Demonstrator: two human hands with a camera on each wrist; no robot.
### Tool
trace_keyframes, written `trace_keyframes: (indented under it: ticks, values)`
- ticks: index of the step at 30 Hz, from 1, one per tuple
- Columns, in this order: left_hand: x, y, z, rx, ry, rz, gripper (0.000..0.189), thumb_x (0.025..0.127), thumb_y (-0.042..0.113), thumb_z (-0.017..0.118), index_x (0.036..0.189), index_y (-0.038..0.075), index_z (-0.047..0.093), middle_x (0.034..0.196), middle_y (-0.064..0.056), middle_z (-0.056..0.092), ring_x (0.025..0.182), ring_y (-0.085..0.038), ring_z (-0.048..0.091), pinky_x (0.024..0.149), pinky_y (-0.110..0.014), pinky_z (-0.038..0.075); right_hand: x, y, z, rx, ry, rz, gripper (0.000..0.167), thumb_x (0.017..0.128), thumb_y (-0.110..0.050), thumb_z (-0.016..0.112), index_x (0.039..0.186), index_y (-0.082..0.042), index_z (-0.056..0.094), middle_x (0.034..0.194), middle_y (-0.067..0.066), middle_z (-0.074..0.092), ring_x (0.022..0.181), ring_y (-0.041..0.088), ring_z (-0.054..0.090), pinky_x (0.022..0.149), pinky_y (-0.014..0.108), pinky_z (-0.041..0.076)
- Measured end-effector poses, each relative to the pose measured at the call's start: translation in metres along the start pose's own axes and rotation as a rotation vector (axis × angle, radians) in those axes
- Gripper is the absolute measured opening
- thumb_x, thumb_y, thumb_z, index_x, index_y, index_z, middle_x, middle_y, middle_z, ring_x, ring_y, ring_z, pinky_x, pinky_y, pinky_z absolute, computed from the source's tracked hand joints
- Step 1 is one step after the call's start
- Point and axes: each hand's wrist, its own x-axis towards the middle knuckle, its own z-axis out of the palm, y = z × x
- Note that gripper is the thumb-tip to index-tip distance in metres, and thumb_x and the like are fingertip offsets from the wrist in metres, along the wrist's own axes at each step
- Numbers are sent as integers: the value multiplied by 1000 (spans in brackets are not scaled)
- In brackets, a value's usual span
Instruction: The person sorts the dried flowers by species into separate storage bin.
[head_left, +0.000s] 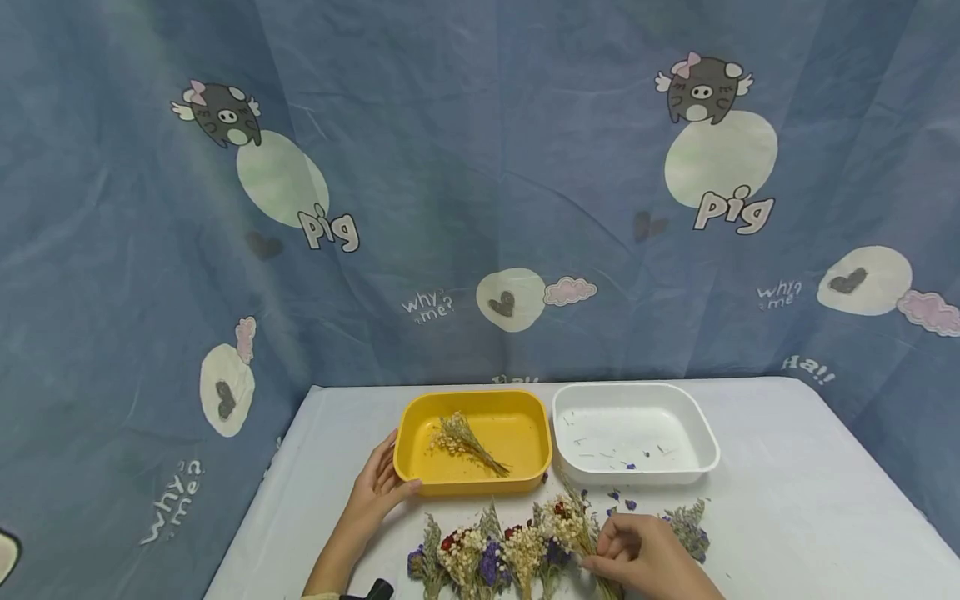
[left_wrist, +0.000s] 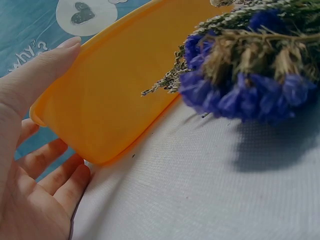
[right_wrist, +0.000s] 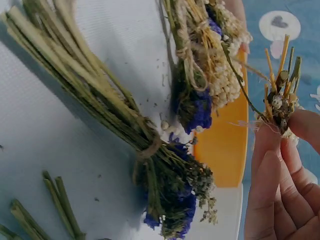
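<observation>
The right hand point(head_left: 648, 557) pinches 1 bunch of dried flowers point(head_left: 566, 523) by its stems, long axis slanting away, heads toward the trays; the yellow tray point(head_left: 517, 423) lies ahead-left. The left hand point(head_left: 378, 492), farther off, grips that tray's left end.

One wider view, two close

Your head camera looks forward and down on your left grip point(head_left: 378, 492) and right grip point(head_left: 647, 557); each wrist camera looks past its own grip, the right turned sideways. All three share the yellow tray point(head_left: 525, 429) at your left grip and the curtain point(head_left: 420, 125) beyond.
</observation>
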Motion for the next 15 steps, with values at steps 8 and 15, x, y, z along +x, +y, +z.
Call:
trace_keyframes:
  ticks: [8,15]
  values:
    - [1,2,1,-11,-25,-3,91,90,16,81,164,25,29,166,-11,35,154,-31,36,106,-5,41,-4,-5,-4,-18,49,-69,24,88,-31,82,88,-10,71,78,-4,72,68,4,66,60,23,56]
    - [1,1,-1,-15,-23,-25,93,90,16,82,164,25,27,166,-10,34,154,-30,35,104,-2,41,0,-12,-6,-41,91,-98,24,86,-31,84,88,-11,72,78,-4,75,68,3,68,58,23,55]
